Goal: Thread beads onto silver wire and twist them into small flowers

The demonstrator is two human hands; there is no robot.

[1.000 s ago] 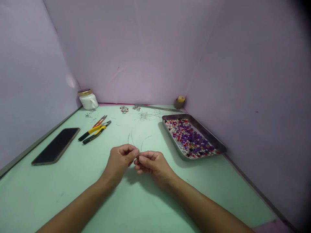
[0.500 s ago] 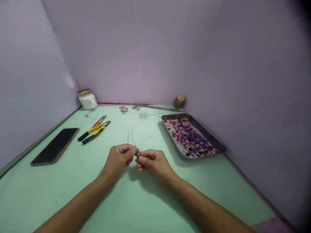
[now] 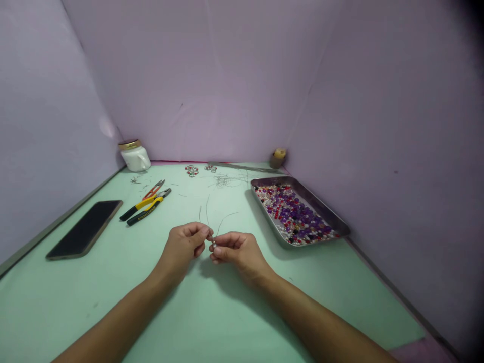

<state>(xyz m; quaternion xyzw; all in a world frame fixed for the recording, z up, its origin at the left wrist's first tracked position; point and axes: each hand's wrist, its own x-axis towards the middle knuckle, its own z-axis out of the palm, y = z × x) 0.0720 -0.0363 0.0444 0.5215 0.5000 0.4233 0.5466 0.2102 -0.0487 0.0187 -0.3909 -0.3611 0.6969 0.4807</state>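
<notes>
Above the middle of the pale green table, my left hand (image 3: 188, 244) pinches thin wire (image 3: 207, 209) between thumb and forefinger. My right hand (image 3: 235, 250) is closed on the same small piece, where a whitish bead (image 3: 214, 245) shows at the fingertips. Several loose wire ends fan upward and away from the fingers, one curving to the right. The two hands nearly touch, and their fingers hide most of the wire and bead piece.
A metal tray (image 3: 264, 210) of mixed beads lies right. On the left are pliers (image 3: 145, 207), orange-handled snippers (image 3: 154, 189) and a phone (image 3: 85, 229). Behind stand a white jar (image 3: 135, 158), beaded wire pieces (image 3: 191, 171), wire scraps (image 3: 223, 180) and a small pot (image 3: 277, 159).
My fingertips have drawn slightly apart, and the whitish bead now shows more clearly at my right fingertips. The wire ends have shifted a little.
</notes>
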